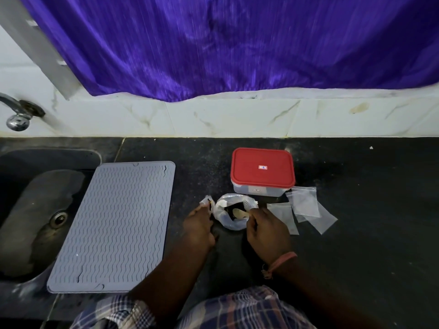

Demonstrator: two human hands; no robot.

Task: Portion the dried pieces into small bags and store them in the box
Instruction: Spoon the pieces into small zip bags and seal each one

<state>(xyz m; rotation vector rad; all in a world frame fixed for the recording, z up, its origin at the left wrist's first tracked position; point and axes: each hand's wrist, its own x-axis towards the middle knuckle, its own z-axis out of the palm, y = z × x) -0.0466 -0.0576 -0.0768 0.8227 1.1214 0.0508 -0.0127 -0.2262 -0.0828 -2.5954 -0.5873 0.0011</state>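
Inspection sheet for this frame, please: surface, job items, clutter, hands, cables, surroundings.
Surface: dark speckled counter, dusty, with a few white specks.
Job's things: open plastic bag holding dark contents; wooden spoon dipped in it; red-lidded box, lid on; empty small bags lying flat right of the open bag.
Clutter: grey ridged mat beside the sink.
Hands: left hand pinches a small bag; right hand holds the spoon.
Cables: nothing seen.
Surroundings: tap, white tiled wall, purple curtain.
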